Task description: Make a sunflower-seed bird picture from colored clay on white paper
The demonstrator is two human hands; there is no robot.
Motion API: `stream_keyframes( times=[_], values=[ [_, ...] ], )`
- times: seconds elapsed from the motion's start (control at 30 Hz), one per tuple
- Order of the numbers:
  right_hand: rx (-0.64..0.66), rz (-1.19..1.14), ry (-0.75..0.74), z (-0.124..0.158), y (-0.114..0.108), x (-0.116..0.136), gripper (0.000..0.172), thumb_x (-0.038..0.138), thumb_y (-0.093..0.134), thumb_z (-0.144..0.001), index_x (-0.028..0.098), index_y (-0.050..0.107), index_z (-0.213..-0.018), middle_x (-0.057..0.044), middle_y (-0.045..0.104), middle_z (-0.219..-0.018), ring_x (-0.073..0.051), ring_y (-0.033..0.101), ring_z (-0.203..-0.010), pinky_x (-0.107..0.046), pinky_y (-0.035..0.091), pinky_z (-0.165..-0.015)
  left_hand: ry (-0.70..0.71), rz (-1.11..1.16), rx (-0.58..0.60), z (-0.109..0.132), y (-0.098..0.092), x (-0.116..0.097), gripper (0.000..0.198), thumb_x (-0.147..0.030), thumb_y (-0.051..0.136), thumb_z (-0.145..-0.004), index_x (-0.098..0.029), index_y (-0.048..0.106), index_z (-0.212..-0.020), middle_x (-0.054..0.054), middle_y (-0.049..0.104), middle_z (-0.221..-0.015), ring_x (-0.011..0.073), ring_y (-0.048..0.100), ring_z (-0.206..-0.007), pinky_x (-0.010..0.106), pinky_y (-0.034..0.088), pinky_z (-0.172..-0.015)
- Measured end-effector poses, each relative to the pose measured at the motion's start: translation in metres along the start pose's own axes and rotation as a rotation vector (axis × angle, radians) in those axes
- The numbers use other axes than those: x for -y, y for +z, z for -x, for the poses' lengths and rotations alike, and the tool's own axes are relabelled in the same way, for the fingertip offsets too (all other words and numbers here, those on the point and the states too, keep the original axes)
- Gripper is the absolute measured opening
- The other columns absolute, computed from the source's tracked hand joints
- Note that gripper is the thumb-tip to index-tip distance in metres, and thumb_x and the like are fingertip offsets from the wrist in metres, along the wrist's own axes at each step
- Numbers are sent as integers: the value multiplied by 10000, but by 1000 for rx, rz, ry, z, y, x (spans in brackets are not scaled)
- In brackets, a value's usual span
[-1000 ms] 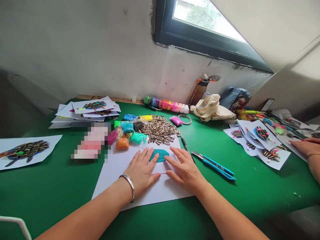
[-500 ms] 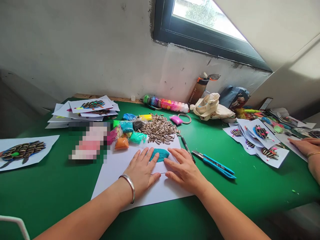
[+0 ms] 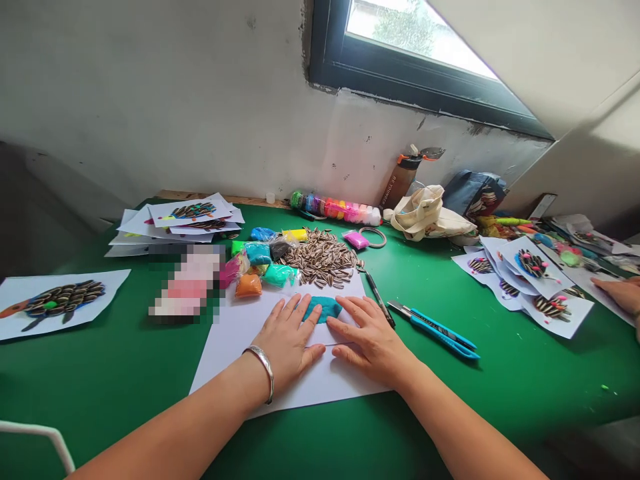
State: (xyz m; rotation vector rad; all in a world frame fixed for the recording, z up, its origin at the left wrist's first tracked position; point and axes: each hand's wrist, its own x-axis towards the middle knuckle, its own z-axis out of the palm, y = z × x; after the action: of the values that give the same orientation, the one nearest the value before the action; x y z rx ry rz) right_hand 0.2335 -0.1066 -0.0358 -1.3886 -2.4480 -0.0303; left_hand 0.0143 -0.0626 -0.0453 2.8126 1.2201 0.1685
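Resting flat on a white paper sheet point(image 3: 325, 373), the left hand point(image 3: 285, 343) and right hand point(image 3: 370, 340) spread open fingers, gripping nothing, either side of a teal clay patch point(image 3: 323, 309), just below a pile of sunflower seeds point(image 3: 320, 260).

At my twelve o'clock, a heap of sunflower seeds point(image 3: 320, 259) lies beside bags of modelling clay point(image 3: 257, 253); a blue utility knife point(image 3: 435, 333) sits at two, stacked seed-art pictures point(image 3: 190, 212) at eleven.

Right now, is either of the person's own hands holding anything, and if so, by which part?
Nothing is held: the left hand and right hand both lie flat and open on a white paper sheet, either side of the teal modelling clay.
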Motion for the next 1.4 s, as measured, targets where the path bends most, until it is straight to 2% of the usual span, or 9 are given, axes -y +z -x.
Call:
stream_keyframes(
  times=[0.4, 0.53, 0.63, 0.77, 0.87, 1.0, 1.1, 1.23, 1.4],
  values=[
    [42, 13, 19, 0, 2, 0, 502, 506, 539, -876, 299, 521, -1333, -125, 376, -1477, -323, 363, -1318, -589, 297, -1053, -16, 2, 103, -1, -13, -5, 627, -514, 428, -902, -189, 370, -1435, 151, 295, -1520, 351, 256, -1397, 538, 231, -1107],
    [48, 34, 47, -1, 2, -1, 526, 528, 529, -873, 288, 515, -1340, -134, 375, -1475, -334, 356, -1319, -595, 292, -1052, -12, 8, 79, -1, -13, -3, 624, -518, 429, -898, -198, 376, -1431, 141, 325, -1511, 341, 268, -1395, 525, 237, -1108],
    [56, 37, 54, -1, 3, -1, 545, 538, 523, -872, 281, 502, -1353, -136, 373, -1476, -333, 348, -1325, -590, 289, -1057, 2, 42, 52, 0, -7, 0, 656, -499, 434, -897, -189, 306, -1461, 134, 322, -1516, 329, 267, -1397, 522, 242, -1112],
    [45, 47, 86, 1, 4, -1, 611, 522, 528, -874, 251, 426, -1412, -149, 338, -1495, -331, 321, -1344, -578, 288, -1066, 20, 120, -75, 2, 2, 7, 719, -460, 490, -881, -157, 232, -1481, 160, 256, -1539, 321, 271, -1397, 503, 267, -1119],
    [39, 61, 122, 0, 2, 0, 594, 512, 521, -877, 230, 452, -1396, -162, 351, -1485, -349, 334, -1334, -590, 299, -1050, 34, 202, -137, 3, 1, 15, 682, -450, 483, -894, -127, 280, -1459, 171, 300, -1520, 307, 289, -1392, 470, 326, -1107],
    [53, 56, 136, -15, -11, 6, 519, 491, 460, -914, 226, 500, -1358, -152, 394, -1463, -346, 367, -1313, -587, 311, -1039, 25, 249, -159, 5, -10, 24, 569, -437, 457, -909, -69, 464, -1343, 194, 532, -1354, 309, 478, -1272, 472, 428, -1040],
    [56, 16, 143, -36, -14, 11, 504, 509, 419, -931, 244, 505, -1350, -120, 413, -1458, -325, 344, -1329, -566, 288, -1066, 21, 234, -169, 6, -16, 26, 452, -370, 458, -910, -75, 576, -1231, 185, 627, -1234, 315, 564, -1175, 487, 472, -993],
    [58, -21, 113, -57, 1, 16, 510, 526, 417, -925, 203, 568, -1289, -146, 470, -1407, -341, 383, -1289, -560, 306, -1048, 20, 196, -152, 5, -19, 26, 351, -271, 483, -889, -78, 636, -1140, 181, 655, -1181, 313, 589, -1135, 469, 498, -968],
    [82, -44, 70, -59, 18, 15, 482, 510, 437, -921, 213, 579, -1272, -132, 520, -1357, -333, 395, -1271, -556, 284, -1054, 18, 184, -112, 4, -23, 25, 304, -226, 486, -886, -69, 658, -1082, 182, 654, -1174, 307, 579, -1147, 461, 491, -984]
  ],
)
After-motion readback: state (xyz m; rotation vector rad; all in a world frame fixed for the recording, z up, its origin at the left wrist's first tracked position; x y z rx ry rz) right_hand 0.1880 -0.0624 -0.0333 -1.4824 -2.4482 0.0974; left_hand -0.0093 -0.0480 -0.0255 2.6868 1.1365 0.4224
